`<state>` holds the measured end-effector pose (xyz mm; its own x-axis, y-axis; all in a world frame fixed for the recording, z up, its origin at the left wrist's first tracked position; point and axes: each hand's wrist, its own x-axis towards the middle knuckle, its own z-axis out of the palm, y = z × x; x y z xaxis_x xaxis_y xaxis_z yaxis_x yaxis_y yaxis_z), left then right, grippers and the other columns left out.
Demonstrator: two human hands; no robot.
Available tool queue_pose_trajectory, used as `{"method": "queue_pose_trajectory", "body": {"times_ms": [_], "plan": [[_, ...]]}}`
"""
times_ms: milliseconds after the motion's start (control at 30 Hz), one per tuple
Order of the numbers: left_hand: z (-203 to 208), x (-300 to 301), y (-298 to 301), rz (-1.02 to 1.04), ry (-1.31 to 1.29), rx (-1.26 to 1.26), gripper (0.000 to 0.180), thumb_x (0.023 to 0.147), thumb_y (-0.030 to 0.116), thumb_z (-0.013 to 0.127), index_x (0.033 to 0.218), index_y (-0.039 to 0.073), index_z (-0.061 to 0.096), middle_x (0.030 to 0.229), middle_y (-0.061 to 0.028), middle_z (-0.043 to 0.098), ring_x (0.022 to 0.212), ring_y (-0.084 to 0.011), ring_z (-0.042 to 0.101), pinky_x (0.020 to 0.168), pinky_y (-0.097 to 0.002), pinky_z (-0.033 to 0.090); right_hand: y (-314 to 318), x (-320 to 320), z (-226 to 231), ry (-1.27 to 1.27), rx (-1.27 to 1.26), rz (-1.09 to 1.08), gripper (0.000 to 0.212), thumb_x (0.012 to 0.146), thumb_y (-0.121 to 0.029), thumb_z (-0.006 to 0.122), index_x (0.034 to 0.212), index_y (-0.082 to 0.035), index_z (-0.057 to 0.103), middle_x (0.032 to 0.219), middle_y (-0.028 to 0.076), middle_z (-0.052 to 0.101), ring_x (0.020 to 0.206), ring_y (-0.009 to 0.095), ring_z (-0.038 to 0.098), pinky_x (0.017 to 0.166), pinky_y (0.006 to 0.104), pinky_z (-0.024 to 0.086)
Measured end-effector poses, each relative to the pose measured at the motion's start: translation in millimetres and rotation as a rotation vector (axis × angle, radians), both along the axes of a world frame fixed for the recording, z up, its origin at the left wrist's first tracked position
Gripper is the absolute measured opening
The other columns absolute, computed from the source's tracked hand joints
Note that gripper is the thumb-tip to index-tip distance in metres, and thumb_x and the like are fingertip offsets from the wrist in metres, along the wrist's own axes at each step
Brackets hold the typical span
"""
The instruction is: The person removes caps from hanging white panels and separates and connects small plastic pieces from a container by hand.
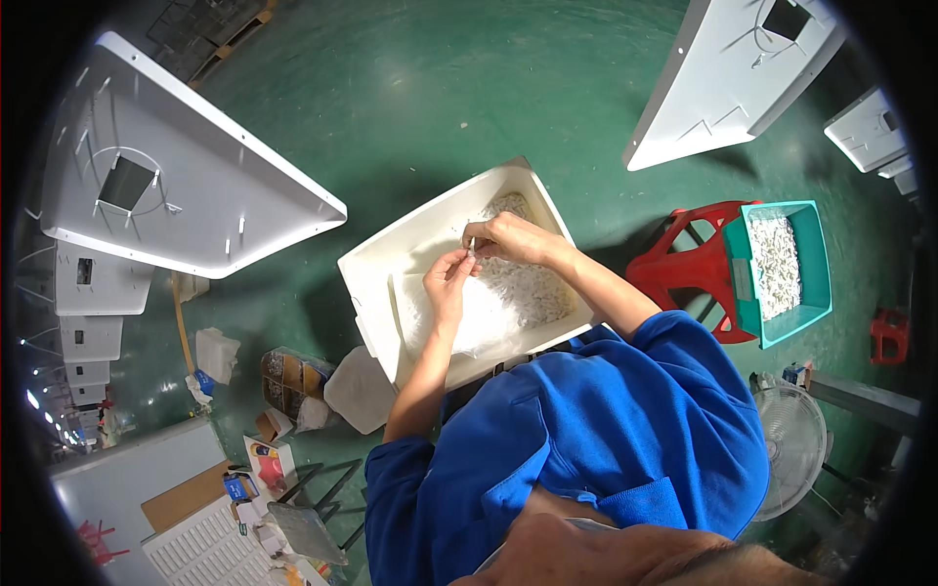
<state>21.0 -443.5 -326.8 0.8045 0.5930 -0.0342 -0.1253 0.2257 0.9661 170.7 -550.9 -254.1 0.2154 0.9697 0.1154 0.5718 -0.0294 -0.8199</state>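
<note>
Over a large white plastic bin (383,252), my two hands meet with the fingertips nearly touching. A small white piece (472,249) sits between them; its exact kind is too small to make out. My left hand (447,280) pinches it from below, thumb and fingers pressed together. From above, my right hand (513,237) closes its fingers on the same piece. Heaps of small white parts (537,296) lie in the bin, along with a clear plastic bag (474,327) under my hands.
At the right, a teal bin (826,278) of small white parts rests beside a red stool (674,264). Large white panels (264,210) hang at left and upper right. A fan (789,449) stands at lower right, and a cluttered table (98,479) at lower left.
</note>
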Motion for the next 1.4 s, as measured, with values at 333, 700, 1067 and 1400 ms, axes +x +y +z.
{"method": "queue_pose_trajectory", "body": {"times_ms": [333, 700, 1067, 1400], "plan": [[7.7, -9.7, -3.2, 0.013, -0.030, 0.063, 0.015, 0.085, 0.005, 0.063, 0.097, -0.003, 0.061, 0.081, -0.0067, 0.063, 0.069, -0.0125, 0.061, 0.065, -0.0238, 0.049, -0.3, -9.3, 3.2, 0.021, 0.005, 0.014, 0.018, 0.076, 0.000, 0.063, 0.093, 0.000, 0.057, 0.074, 0.014, 0.066, 0.073, 0.027, 0.066, 0.065, 0.0364, 0.050], [9.6, -23.7, 2.0, 0.069, -0.011, 0.282, 0.015, 0.084, 0.003, 0.063, 0.098, -0.003, 0.064, 0.085, -0.0067, 0.063, 0.072, -0.0117, 0.062, 0.065, -0.0227, 0.051, 3.6, -25.5, 9.1, 0.035, -0.031, -0.009, 0.025, 0.075, -0.001, 0.064, 0.099, 0.001, 0.055, 0.073, 0.014, 0.066, 0.072, 0.026, 0.066, 0.065, 0.0365, 0.049], [15.0, -31.3, 9.8, 0.018, -0.018, 0.170, 0.010, 0.085, 0.006, 0.064, 0.091, -0.001, 0.062, 0.077, -0.0045, 0.063, 0.070, -0.0111, 0.061, 0.064, -0.0229, 0.049, 6.7, -34.1, 8.8, 0.041, 0.023, -0.015, 0.019, 0.079, -0.002, 0.062, 0.097, 0.002, 0.055, 0.074, 0.014, 0.066, 0.071, 0.023, 0.066, 0.064, 0.0346, 0.050], [6.5, -30.4, 17.2, 0.036, -0.060, -0.062, 0.012, 0.087, 0.006, 0.060, 0.097, -0.001, 0.058, 0.083, -0.0068, 0.061, 0.072, -0.0135, 0.058, 0.069, -0.0260, 0.047, 8.6, -28.9, 12.8, 0.191, -0.125, -0.078, 0.027, 0.094, -0.020, 0.049, 0.085, 0.003, 0.060, 0.068, 0.011, 0.064, 0.063, 0.019, 0.064, 0.059, 0.0302, 0.052]]}}
